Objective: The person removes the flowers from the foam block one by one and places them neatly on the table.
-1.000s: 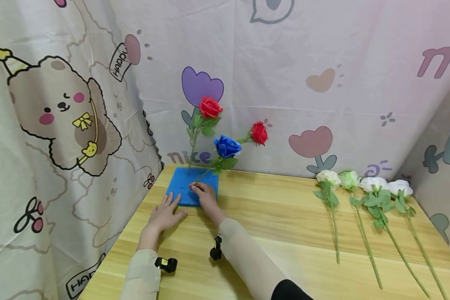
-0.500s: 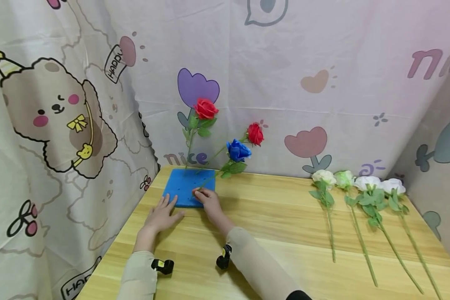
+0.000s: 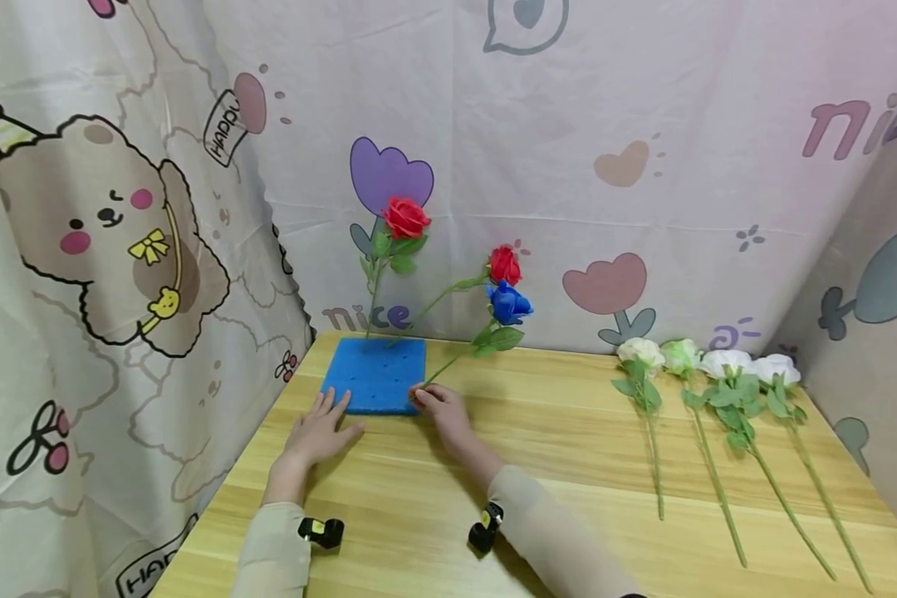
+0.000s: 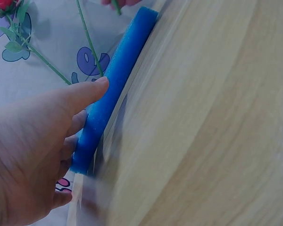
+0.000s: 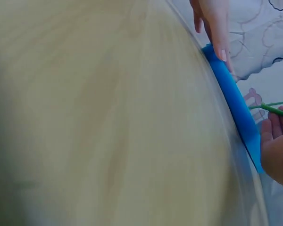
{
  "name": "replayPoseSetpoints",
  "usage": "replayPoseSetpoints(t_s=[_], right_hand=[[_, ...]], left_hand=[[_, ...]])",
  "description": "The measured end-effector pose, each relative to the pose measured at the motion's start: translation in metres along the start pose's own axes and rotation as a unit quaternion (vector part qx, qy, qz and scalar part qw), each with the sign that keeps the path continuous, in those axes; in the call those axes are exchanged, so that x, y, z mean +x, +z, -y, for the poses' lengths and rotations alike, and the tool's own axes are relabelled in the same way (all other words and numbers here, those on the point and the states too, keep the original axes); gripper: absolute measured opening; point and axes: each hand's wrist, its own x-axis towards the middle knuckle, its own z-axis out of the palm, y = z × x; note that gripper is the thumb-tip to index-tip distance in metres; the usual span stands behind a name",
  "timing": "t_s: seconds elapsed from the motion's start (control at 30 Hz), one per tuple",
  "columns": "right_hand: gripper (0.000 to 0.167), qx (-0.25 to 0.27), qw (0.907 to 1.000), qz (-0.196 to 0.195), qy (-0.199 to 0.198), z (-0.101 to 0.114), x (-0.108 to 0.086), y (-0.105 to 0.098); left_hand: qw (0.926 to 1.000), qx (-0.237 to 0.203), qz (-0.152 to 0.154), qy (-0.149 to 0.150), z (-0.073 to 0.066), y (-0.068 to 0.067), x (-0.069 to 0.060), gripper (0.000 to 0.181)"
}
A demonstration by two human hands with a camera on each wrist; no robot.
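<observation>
Two red roses point(image 3: 406, 218) point(image 3: 504, 265) stand with their stems at the back of a blue foam board point(image 3: 377, 374). My right hand point(image 3: 448, 415) pinches the lower stem of a blue rose point(image 3: 509, 303) at the board's right edge; its bloom leans right, just below the second red rose. In the right wrist view a green stem point(image 5: 276, 110) lies in the fingers of that hand point(image 5: 277, 150). My left hand point(image 3: 316, 436) rests with spread fingers on the board's front left corner; in the left wrist view its thumb lies against the board's side point(image 4: 96, 127).
Several pale roses, among them a white one point(image 3: 641, 355) and a greenish one point(image 3: 680, 357), lie on the right part of the wooden table point(image 3: 553, 432), stems towards the front. A printed curtain point(image 3: 448, 166) hangs behind the table and along its left side.
My right hand has moved right, from over the board to its right edge, carrying the blue rose with it. The left hand stays on the board. The view has shifted slightly.
</observation>
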Motion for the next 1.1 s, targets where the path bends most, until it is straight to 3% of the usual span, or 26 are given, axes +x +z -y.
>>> replayPoseSetpoints(t_s=[0.2, 0.67, 0.97, 1.1], right_hand=[[0.030, -0.008, 0.9999, -0.003, -0.010, 0.005, -0.009, -0.021], [0.032, -0.028, 0.9985, -0.005, 0.047, 0.035, -0.032, -0.057], [0.037, -0.011, 0.9989, -0.003, 0.046, 0.052, -0.053, -0.082], [0.038, -0.030, 0.9983, -0.002, 0.050, 0.057, -0.062, -0.097]], left_hand=[[1.0000, -0.002, -0.001, -0.001, -0.001, -0.001, 0.000, 0.079], [1.0000, -0.001, -0.002, 0.001, 0.003, 0.001, 0.002, 0.080], [1.0000, -0.004, -0.002, 0.005, 0.003, 0.001, 0.001, 0.080], [1.0000, -0.003, -0.002, 0.006, 0.003, 0.002, 0.001, 0.080]])
